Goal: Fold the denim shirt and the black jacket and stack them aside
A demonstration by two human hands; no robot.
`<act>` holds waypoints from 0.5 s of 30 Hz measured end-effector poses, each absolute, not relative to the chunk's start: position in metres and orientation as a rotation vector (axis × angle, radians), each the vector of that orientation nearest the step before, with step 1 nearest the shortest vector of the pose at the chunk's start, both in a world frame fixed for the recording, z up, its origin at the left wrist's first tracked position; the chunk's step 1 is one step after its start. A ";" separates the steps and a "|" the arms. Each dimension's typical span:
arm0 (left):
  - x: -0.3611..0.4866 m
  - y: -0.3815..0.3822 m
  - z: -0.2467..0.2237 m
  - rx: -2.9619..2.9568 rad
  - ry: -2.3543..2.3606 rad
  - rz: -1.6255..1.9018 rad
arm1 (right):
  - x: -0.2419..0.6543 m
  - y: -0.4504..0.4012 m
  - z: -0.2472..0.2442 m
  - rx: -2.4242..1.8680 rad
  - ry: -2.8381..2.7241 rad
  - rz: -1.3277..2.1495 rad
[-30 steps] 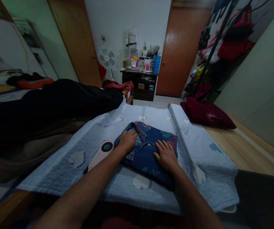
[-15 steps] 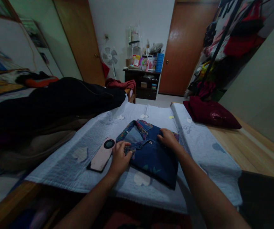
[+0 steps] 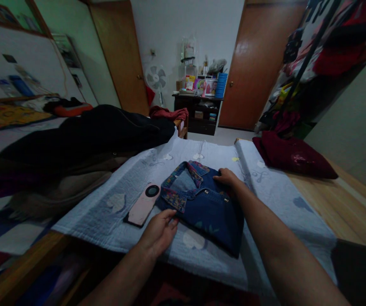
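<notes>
A folded dark blue denim shirt with a floral-patterned collar and metal snap buttons lies on a pale blue cloth. My left hand is turned sideways at the shirt's near-left edge, its fingertips touching the fabric below the collar and its fingers slightly apart. On the far-right side, my right hand has its fingers bent against the shirt's shoulder, gripping the fabric there. A pink phone with a round black camera ring lies to the left of the collar.
The pale blue cloth has heart shapes on it. Dark clothes are heaped on the left. A folded maroon garment rests on the wooden surface at right. Farther back stand a fan and a dark cabinet.
My left hand has slid off the collar toward me, down to the shirt's near edge. My right hand has drawn in at the shoulder, and a second snap button shows. The view has shifted slightly.
</notes>
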State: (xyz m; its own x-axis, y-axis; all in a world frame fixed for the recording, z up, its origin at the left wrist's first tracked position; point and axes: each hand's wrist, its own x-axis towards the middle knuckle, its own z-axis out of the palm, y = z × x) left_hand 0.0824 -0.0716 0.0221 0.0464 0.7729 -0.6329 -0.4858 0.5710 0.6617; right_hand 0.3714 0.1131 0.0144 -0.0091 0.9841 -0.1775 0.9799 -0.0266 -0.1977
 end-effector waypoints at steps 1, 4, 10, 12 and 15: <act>0.086 -0.071 0.024 0.222 1.150 0.948 | 0.371 0.116 0.016 -2.200 -2.197 0.438; 0.103 -0.072 0.024 0.112 1.101 0.929 | 0.371 0.121 0.023 -2.193 -2.236 0.494; 0.140 -0.080 0.011 0.237 0.990 1.138 | 0.369 0.114 0.038 -2.085 -2.259 0.680; 0.149 -0.083 0.009 0.333 0.991 1.181 | 0.367 0.110 0.041 -2.026 -2.250 0.777; 0.162 -0.081 0.007 0.383 1.028 1.193 | 0.364 0.105 0.047 -1.957 -2.210 0.876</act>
State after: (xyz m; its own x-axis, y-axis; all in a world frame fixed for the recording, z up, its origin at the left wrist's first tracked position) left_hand 0.1622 -0.0811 0.0067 0.0090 0.8923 -0.4513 -0.5779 0.3729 0.7259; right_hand 0.3641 0.1053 0.0475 -0.1907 0.9292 -0.3167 0.8937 0.0309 -0.4476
